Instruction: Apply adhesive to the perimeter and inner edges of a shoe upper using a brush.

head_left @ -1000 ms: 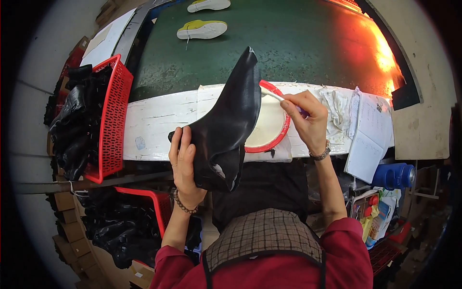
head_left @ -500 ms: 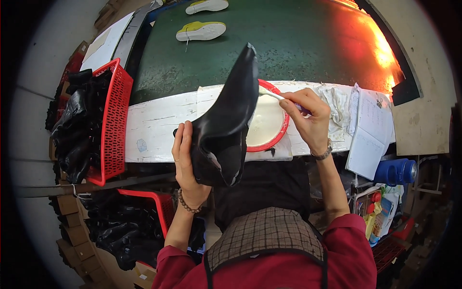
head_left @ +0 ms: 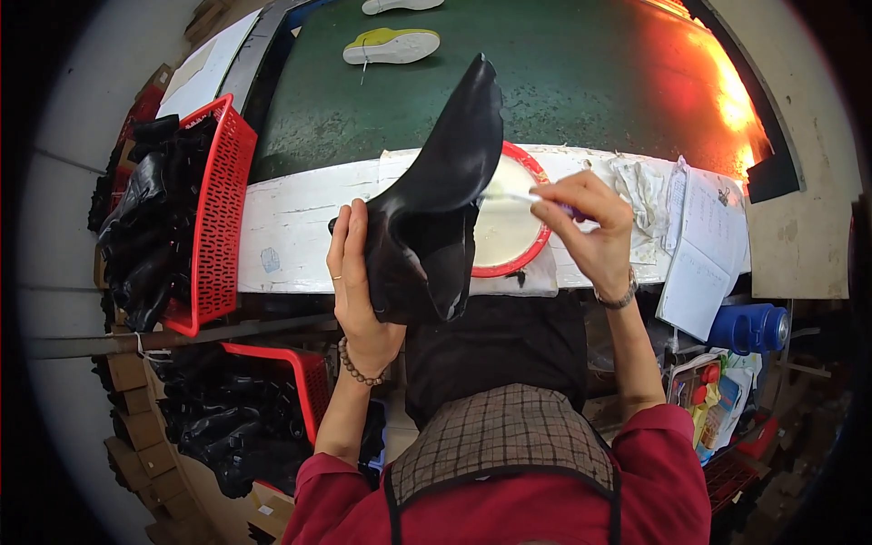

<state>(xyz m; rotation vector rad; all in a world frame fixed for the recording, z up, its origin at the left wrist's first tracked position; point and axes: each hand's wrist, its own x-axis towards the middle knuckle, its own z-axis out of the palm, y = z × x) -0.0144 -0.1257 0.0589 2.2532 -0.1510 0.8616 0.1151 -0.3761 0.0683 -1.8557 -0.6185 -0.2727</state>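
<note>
My left hand [head_left: 355, 282] is wrapped round the side of a black boot upper [head_left: 432, 182] of shiny leather. Its pointed end tilts up and away from me, and its opening faces me. Between the thumb and fingers of my right hand [head_left: 590, 222], I grip a thin brush [head_left: 520, 197] with a pale shaft and a purple handle end. The brush lies over a red-rimmed bowl [head_left: 498, 271] of cream-white liquid, its tip close to the upper's right edge. Blur hides whether they touch. Part of the bowl is behind the upper.
A dark green belt [head_left: 563, 100] lies beyond the white ledge [head_left: 295, 227], carrying a yellow shoe [head_left: 391, 45] with a white sole. Red baskets [head_left: 221, 209] of black uppers stand at left. At right are an open notebook [head_left: 704, 245], crumpled cloth [head_left: 640, 195] and a blue bottle [head_left: 749, 327].
The brush has moved from the bowl's far side nearer to me, towards the upper's right edge. The upper has risen slightly. The whole view has shifted a little.
</note>
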